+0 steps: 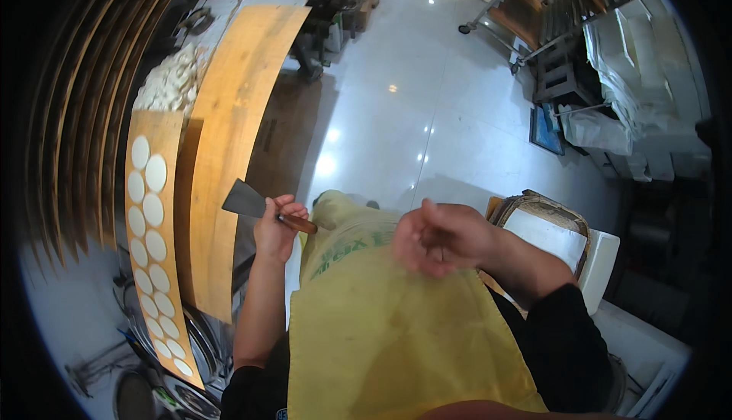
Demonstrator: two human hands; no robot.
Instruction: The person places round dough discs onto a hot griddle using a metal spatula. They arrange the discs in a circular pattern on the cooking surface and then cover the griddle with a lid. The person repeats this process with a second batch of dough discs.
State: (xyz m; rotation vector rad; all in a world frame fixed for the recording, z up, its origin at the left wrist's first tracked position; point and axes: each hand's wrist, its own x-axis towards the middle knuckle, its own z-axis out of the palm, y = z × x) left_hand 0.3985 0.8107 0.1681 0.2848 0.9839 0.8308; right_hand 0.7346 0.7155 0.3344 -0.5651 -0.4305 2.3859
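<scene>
My left hand (276, 229) is closed on a scraper (260, 205) with a flat, dark grey blade and a brown wooden handle. The blade points up and left, over the edge of a long bare wooden board (229, 115). In front of the yellow apron (412, 328), my right hand (442, 238) is raised with its thumb apart and its fingers loosely curled. It is slightly blurred, and nothing shows in it. Left of the bare board, a narrower board (165, 263) carries flat white dough rounds (153, 210) in two rows. Beyond them lies a heap of white dough pieces (171, 83).
Long wooden boards (88, 107) stand in a row at the far left. Round metal pans (133, 393) sit below the narrow board. A stool-like seat with a white top (545, 233) stands by my right elbow. A wheeled rack (526, 19) stands at the far right on the shiny tiled floor (381, 115).
</scene>
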